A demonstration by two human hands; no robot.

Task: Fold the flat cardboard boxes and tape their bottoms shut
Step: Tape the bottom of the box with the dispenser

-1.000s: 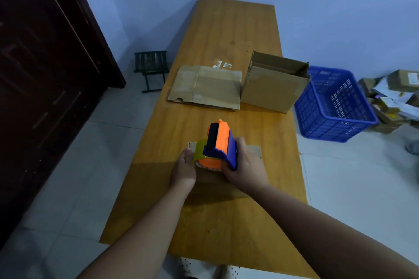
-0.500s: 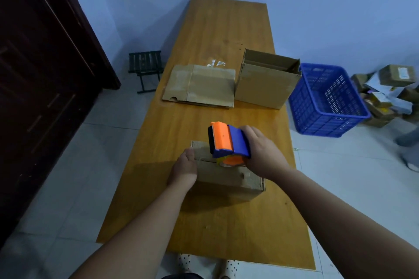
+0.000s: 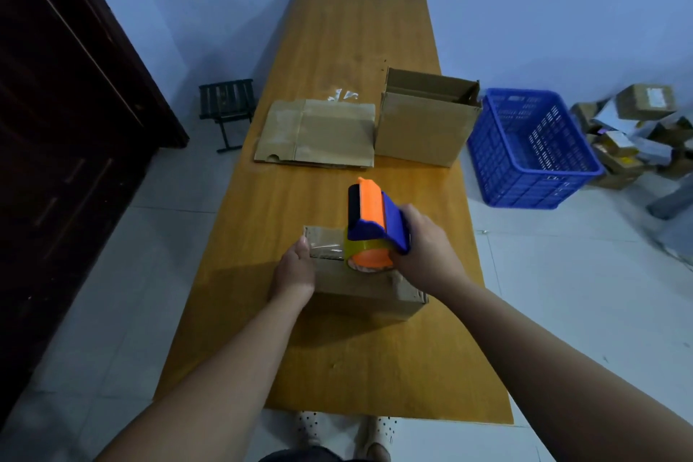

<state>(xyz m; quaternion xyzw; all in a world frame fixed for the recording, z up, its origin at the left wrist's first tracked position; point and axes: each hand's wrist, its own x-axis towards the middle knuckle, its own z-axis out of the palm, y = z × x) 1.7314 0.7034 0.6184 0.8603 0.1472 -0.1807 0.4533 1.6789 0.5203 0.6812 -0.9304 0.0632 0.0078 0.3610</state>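
1. Fingers of the right hand [image 3: 423, 248] are hidden behind the tape dispenser [image 3: 371, 214]; its roll covers part of the near box [image 3: 360, 287], and the parcel heap [image 3: 637, 131] at three o'clock is blurred and cut by the frame edge
2. Counted on the table [image 3: 356, 30]: two folded boxes, the near one at centre and an open box [image 3: 420, 127] at one o'clock; one flat cardboard stack [image 3: 318, 135] at twelve, its layers unclear; one dispenser; off the table, one blue basket [image 3: 525, 150] at two and one stool [image 3: 227, 109] at ten
3. Right hand wraps the dispenser's blue handle, roll set on the near box; left hand [image 3: 294, 268], fingers straight, presses the box's nine o'clock end, where a clear tape strip [image 3: 326, 242] begins
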